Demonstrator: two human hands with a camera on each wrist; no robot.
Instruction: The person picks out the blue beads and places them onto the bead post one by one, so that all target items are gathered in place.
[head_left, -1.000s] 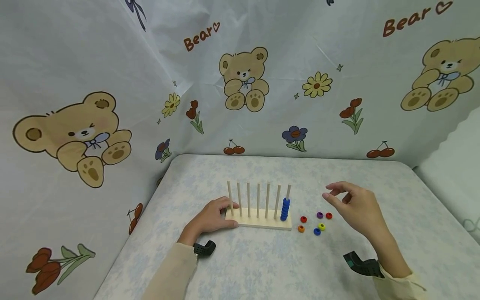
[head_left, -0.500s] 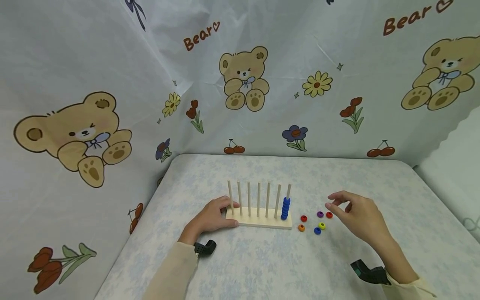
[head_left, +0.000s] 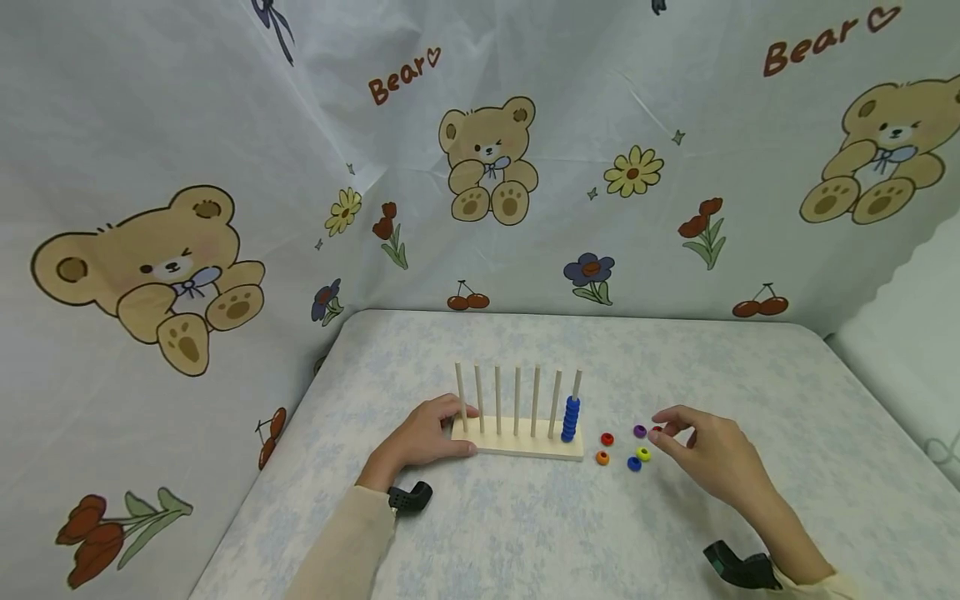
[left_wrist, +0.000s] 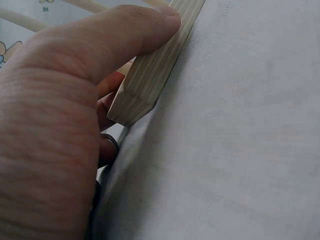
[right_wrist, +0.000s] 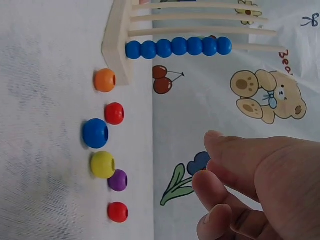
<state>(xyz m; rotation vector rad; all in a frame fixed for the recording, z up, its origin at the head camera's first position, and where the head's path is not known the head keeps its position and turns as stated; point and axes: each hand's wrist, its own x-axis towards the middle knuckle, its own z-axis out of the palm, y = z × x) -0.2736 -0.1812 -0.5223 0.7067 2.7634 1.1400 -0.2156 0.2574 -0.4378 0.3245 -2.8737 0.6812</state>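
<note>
My left hand (head_left: 423,429) grips the left end of a wooden bead rack (head_left: 525,447), thumb along its front edge and fingers behind. Several thin pegs stand upright on the base. The rightmost peg carries a stack of blue beads (head_left: 571,419); the other pegs hold none. My right hand (head_left: 712,454) hovers above the table beside the loose beads, thumb and forefinger apart with nothing between them. Nearest it lie a red bead (right_wrist: 118,212), a purple bead (head_left: 640,431) and a yellow bead (head_left: 643,454). In the head view its fingertips partly cover that red bead.
Between the rack and the right hand lie another red bead (head_left: 607,438), an orange bead (head_left: 602,457) and a loose blue bead (head_left: 634,464). A pale mottled cloth covers the table (head_left: 525,533). Behind it hangs a bear-printed curtain (head_left: 300,125).
My right hand has come down and nearer to me, its fingertips now at the far red bead. The left hand and the rack have stayed in place.
</note>
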